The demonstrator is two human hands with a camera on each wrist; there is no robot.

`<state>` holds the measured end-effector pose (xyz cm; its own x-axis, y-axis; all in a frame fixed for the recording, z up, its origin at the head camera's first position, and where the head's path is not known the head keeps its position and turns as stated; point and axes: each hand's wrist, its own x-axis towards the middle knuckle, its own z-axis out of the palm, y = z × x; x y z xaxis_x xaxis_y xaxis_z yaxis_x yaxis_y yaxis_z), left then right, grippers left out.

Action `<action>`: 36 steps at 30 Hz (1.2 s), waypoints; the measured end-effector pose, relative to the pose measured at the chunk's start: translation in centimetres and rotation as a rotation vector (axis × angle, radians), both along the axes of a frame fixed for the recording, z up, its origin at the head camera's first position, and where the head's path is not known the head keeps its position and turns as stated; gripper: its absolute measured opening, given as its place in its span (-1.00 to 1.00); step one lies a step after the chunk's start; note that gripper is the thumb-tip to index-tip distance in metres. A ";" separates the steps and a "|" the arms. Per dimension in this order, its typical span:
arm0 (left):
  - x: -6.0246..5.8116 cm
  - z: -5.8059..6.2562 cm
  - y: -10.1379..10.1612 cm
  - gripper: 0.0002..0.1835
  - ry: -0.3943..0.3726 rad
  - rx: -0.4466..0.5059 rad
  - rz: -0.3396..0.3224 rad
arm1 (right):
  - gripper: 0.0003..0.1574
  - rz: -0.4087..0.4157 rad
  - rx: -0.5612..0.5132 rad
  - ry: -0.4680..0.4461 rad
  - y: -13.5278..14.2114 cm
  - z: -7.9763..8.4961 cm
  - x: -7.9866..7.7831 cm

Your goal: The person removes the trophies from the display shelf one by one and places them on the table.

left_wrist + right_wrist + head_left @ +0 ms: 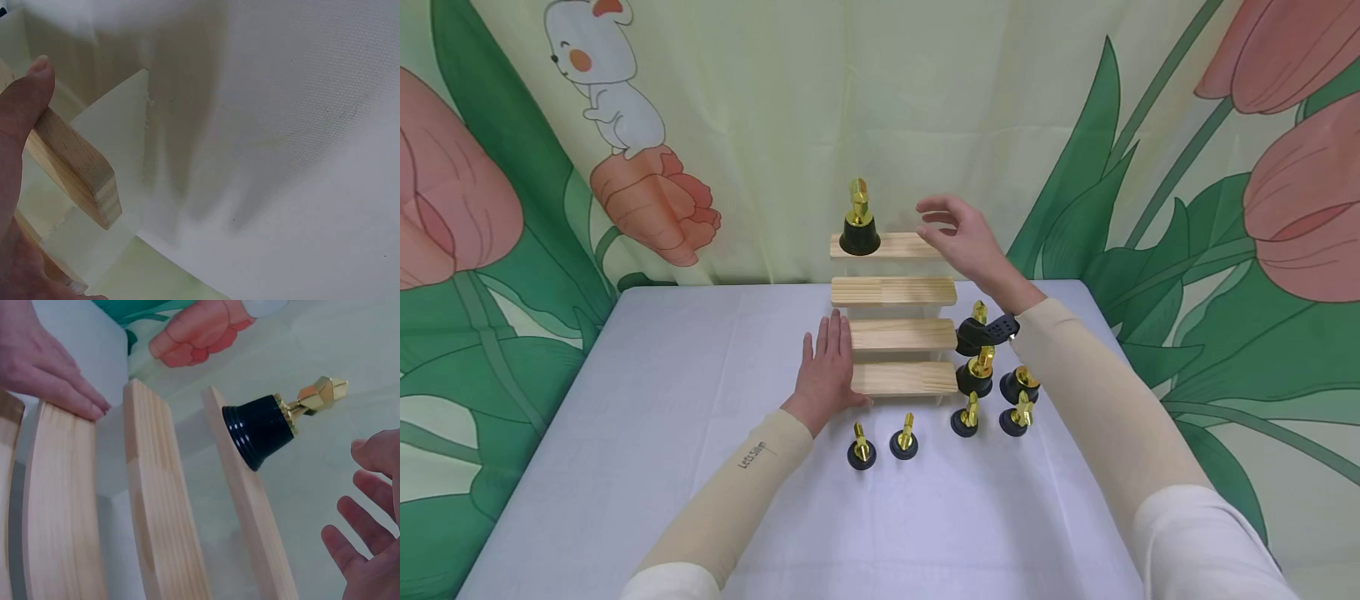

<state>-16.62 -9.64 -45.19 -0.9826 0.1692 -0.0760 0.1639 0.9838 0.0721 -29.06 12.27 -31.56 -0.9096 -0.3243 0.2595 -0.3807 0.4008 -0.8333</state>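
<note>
A stepped wooden display rack [902,335] stands on the table, its slats rising toward the back. One small trophy [860,237], gold on a black base, stands upright at the left end of the top slat. My left hand [824,365] rests against the rack's left side with fingers straight; in the left wrist view its thumb [39,81] lies over a slat end. Just right of the top trophy, my right hand [964,240] hovers with loosely bent fingers and holds nothing. The right wrist view shows a gap between this hand [372,550] and the trophy [259,431].
Two small trophies [904,442] stand in front of the rack. Several more trophies [974,377] cluster at its right side, partly hidden by a black device [988,332] at my right wrist. A white cloth [700,400] covers the table; a printed curtain [775,125] hangs behind.
</note>
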 end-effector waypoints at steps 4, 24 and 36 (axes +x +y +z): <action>-0.2 -0.2 -0.1 0.56 -0.003 -0.007 0.004 | -0.49 0.025 -0.029 0.004 -0.8 0.5 -0.2; -0.2 -0.1 -0.2 0.57 0.001 -0.008 -0.012 | -0.38 0.073 -0.031 0.019 -4.3 1.8 -0.6; -0.2 -0.3 -0.2 0.56 -0.006 0.009 -0.008 | -0.28 0.087 -0.021 0.051 -6.6 2.6 -1.4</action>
